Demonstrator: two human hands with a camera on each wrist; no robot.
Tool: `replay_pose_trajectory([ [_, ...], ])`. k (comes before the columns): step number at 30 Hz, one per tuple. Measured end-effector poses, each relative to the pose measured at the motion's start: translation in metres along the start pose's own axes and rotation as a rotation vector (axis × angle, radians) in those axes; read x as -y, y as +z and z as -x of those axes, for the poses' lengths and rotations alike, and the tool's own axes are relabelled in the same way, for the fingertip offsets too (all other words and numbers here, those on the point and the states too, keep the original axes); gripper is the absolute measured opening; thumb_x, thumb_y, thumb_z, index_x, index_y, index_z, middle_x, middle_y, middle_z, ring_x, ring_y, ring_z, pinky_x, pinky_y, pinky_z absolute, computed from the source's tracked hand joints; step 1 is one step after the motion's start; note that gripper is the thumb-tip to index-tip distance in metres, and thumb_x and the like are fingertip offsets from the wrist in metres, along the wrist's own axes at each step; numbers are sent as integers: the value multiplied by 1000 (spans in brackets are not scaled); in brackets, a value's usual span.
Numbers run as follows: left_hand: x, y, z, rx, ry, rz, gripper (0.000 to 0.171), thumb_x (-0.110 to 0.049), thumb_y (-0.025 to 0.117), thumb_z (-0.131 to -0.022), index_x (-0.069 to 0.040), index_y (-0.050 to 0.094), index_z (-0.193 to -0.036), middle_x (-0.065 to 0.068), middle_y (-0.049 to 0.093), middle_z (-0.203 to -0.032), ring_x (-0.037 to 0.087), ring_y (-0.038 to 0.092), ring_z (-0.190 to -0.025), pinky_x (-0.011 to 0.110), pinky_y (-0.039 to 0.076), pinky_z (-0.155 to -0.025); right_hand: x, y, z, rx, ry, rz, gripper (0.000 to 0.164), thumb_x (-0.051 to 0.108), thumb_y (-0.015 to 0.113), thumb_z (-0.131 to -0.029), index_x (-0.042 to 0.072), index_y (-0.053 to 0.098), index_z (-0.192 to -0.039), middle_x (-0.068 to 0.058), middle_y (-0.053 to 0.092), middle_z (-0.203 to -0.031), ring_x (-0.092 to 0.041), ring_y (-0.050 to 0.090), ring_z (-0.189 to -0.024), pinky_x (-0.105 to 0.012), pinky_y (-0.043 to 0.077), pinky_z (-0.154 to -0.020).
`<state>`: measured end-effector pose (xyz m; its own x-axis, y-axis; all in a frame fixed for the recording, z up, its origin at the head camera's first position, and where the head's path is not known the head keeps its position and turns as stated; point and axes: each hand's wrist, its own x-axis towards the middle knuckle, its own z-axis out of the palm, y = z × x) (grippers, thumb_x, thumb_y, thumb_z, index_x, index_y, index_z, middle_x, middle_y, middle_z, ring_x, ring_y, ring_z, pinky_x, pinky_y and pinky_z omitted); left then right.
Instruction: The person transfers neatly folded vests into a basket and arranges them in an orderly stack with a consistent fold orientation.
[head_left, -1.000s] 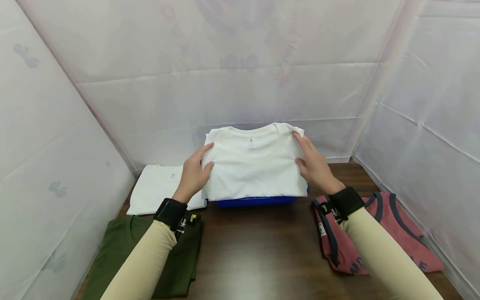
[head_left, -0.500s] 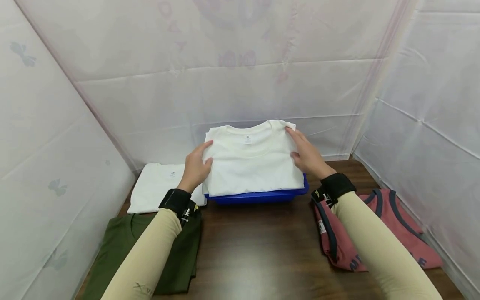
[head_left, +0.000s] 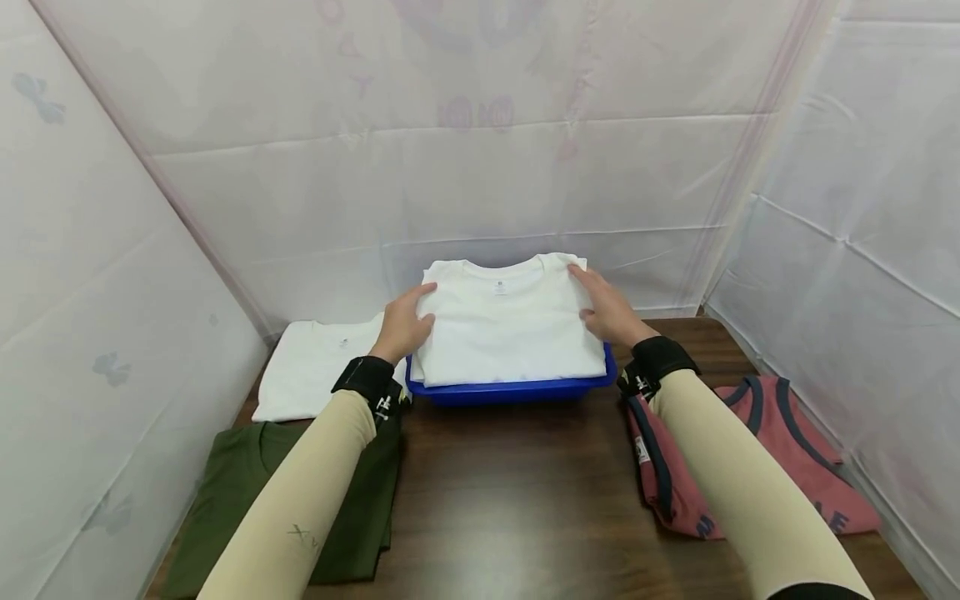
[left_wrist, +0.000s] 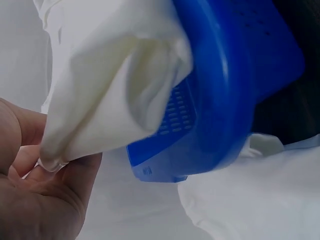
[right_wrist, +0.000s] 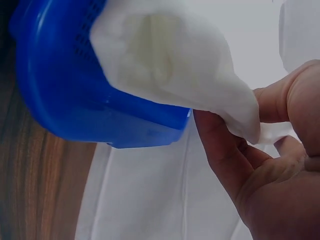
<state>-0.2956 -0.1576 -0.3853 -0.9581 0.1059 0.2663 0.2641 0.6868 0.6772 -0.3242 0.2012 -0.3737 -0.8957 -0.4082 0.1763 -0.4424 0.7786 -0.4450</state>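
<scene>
A folded white T-shirt [head_left: 510,333] lies over a blue plastic basket [head_left: 517,392], its neckline toward the back wall. My left hand [head_left: 405,325] grips the shirt's left edge, thumb on top and fingers beneath. On the opposite edge my right hand [head_left: 611,312] pinches the cloth the same way. The left wrist view shows the folded shirt edge [left_wrist: 100,95] between thumb and fingers, beside the basket's rim [left_wrist: 220,75]. In the right wrist view the cloth [right_wrist: 170,65] hangs over the basket's perforated inside. Most of the basket's interior is hidden under the shirt.
Another folded white T-shirt [head_left: 307,367] lies left of the basket, with a folded dark green shirt [head_left: 240,492] in front of it. A folded red garment with navy trim [head_left: 780,458] lies at the right. White sheeting [head_left: 480,183] walls the brown table [head_left: 510,500].
Both hands have lowered the white T-shirt onto the blue basket, drawing slightly closer together. More of the basket's rim shows now. The other garments stay in place.
</scene>
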Motion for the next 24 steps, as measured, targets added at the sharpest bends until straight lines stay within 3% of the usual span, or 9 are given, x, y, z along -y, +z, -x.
replay_pose_trajectory([
  [6, 2, 0, -10, 78, -66, -30, 54, 1, 54, -92, -4, 46, -145, 19, 43, -148, 35, 33, -140, 46, 31, -112, -1, 3, -9, 10, 8, 13, 74, -8, 54, -90, 6, 22, -155, -24, 26, -154, -40, 25, -142, -53, 25, -114],
  [12, 7, 10, -13, 158, -87, -99, 53, 1, 54, -91, 0, 47, -143, 22, 45, -145, 37, 34, -139, 45, 37, -102, -8, 16, -10, 42, 52, 31, 61, -9, 55, -89, 0, 40, -147, -29, 34, -149, -44, 29, -139, -54, 23, -114],
  [19, 7, 19, -11, 207, -122, -131, 54, 2, 55, -89, 2, 47, -142, 22, 44, -146, 36, 40, -134, 45, 39, -102, -9, 22, -2, 71, 160, -8, 48, -3, 55, -93, 2, 52, -140, -27, 43, -143, -42, 36, -135, -55, 30, -110],
  [24, 5, 21, -16, 211, -136, -163, 54, 2, 55, -89, 1, 47, -143, 20, 45, -146, 35, 35, -138, 45, 36, -108, -6, 20, -2, 75, 231, -46, 44, 0, 54, -96, 5, 53, -140, -24, 44, -144, -36, 44, -123, -49, 39, -98],
])
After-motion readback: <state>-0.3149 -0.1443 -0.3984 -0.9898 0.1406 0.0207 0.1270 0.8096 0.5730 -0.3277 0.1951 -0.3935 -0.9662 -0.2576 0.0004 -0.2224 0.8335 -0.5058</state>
